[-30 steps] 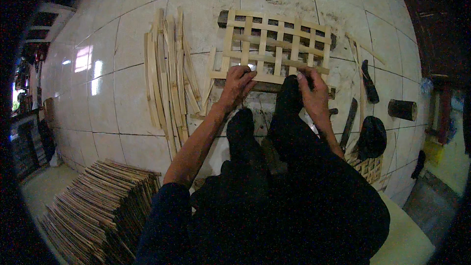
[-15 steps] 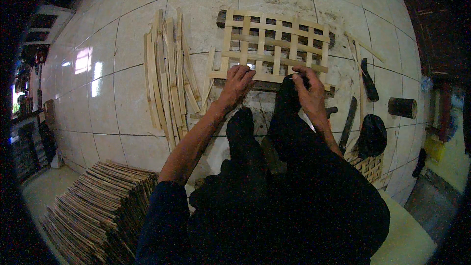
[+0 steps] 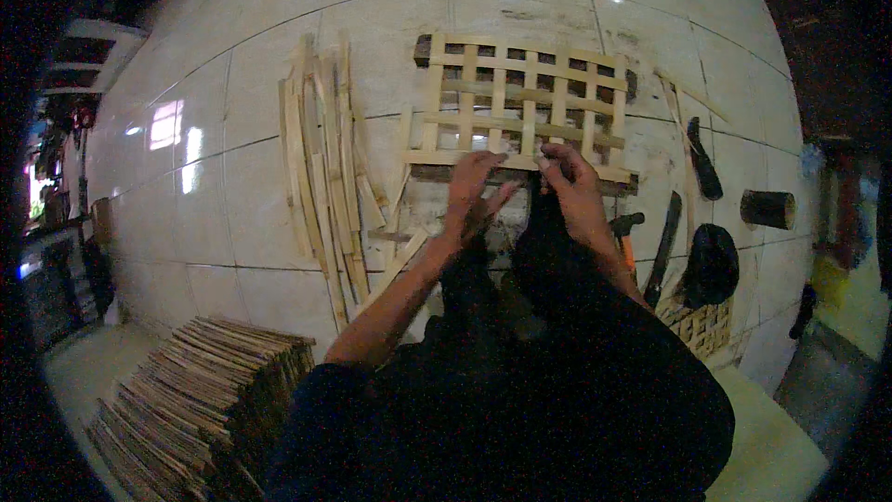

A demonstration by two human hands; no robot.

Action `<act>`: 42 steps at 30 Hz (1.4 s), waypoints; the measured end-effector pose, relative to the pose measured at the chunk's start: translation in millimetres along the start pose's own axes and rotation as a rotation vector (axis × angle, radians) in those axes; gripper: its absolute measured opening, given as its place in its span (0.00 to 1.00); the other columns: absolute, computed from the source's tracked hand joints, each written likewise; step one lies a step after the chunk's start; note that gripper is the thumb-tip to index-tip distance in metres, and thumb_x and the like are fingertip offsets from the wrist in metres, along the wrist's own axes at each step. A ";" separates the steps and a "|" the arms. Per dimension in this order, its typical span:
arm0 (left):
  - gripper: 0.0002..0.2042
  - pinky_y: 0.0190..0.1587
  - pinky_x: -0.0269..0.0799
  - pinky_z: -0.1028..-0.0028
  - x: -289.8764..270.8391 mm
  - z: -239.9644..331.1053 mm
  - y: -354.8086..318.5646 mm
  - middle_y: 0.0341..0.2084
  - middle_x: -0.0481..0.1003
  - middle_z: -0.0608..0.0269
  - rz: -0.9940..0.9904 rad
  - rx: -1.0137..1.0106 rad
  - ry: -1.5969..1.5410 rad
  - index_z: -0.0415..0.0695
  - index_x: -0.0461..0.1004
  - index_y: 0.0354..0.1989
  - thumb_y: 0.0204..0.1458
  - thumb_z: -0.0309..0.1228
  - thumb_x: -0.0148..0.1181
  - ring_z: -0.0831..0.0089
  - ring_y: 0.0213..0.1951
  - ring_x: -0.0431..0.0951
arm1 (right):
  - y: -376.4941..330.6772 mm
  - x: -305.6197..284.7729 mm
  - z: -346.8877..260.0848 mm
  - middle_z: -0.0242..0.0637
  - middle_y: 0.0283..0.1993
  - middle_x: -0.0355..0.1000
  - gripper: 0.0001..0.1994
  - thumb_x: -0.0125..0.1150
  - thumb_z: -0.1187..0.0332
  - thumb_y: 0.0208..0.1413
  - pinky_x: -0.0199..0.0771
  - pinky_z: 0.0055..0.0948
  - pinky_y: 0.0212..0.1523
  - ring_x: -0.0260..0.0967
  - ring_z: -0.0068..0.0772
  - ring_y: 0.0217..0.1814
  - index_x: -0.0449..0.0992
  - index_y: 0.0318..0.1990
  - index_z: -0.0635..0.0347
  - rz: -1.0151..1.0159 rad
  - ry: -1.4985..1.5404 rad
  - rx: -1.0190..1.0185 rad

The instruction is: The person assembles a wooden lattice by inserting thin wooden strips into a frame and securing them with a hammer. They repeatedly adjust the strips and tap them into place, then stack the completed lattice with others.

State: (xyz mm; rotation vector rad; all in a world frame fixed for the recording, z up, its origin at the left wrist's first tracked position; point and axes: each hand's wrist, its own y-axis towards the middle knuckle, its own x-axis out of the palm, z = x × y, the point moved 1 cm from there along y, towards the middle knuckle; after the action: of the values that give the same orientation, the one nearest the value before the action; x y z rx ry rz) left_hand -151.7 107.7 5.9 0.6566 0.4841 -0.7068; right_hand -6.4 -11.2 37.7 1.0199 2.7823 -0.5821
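Observation:
A loosely woven bamboo panel [image 3: 530,94] of pale flat strips lies on dark wooden bars [image 3: 423,49] on the tiled floor. At its near edge, my left hand [image 3: 476,195] lays its fingertips against the nearest cross strip, thumb spread apart. Just to the right, my right hand [image 3: 574,188] pinches the same near edge between thumb and fingers. The exact spot under those fingertips is partly hidden. Both forearms come in from below, over my dark-clothed legs.
Loose bamboo strips [image 3: 321,163] lie left of the panel, above a big stack of strips [image 3: 190,390]. On the right are a hammer [image 3: 628,228], a long dark blade [image 3: 663,251], another dark tool [image 3: 704,160], a short dark cylinder [image 3: 767,209] and a black rounded object [image 3: 712,265].
My left hand has slid right along the near edge, its thumb now spread. My right hand has shifted slightly left. The whole view has moved a little, showing more of the hammer.

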 end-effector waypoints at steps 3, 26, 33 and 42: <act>0.12 0.44 0.71 0.74 11.4 27.9 -2.7 0.37 0.77 0.58 -0.125 -0.597 -0.844 0.37 0.75 0.42 0.51 0.27 0.62 0.72 0.40 0.76 | -8.6 10.2 -5.2 0.39 0.45 0.72 0.18 0.58 0.63 0.58 0.69 0.28 0.47 0.68 0.31 0.44 0.70 0.52 0.65 -0.045 0.386 0.167; 0.07 0.42 0.71 0.75 24.1 46.0 -0.9 0.34 0.77 0.61 -0.010 -0.640 -0.835 0.37 0.75 0.38 0.54 0.27 0.58 0.75 0.36 0.75 | -17.6 17.0 3.6 0.32 0.38 0.71 0.15 0.57 0.60 0.59 0.71 0.27 0.44 0.68 0.26 0.40 0.71 0.46 0.60 -0.019 0.716 0.351; 0.06 0.47 0.67 0.65 -37.9 -32.6 -4.1 0.36 0.77 0.57 0.349 -0.219 -0.022 0.40 0.77 0.33 0.45 0.23 0.63 0.60 0.40 0.75 | -87.6 -69.0 63.3 0.48 0.43 0.71 0.16 0.51 0.63 0.61 0.71 0.39 0.43 0.70 0.43 0.44 0.69 0.50 0.65 0.403 -0.592 -0.179; 0.06 0.49 0.66 0.66 -45.7 -79.4 -19.0 0.35 0.78 0.59 0.309 -0.193 -0.033 0.39 0.78 0.33 0.45 0.24 0.63 0.62 0.42 0.75 | -139.8 -107.3 119.6 0.51 0.42 0.69 0.14 0.46 0.65 0.63 0.69 0.41 0.42 0.68 0.49 0.43 0.69 0.48 0.67 0.359 -0.959 0.060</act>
State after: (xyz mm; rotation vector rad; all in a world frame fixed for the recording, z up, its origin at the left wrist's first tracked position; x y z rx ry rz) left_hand -210.6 171.4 -29.1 0.5221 0.4035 -0.3724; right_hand -16.3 -220.2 -2.5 0.8833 1.7183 -0.8183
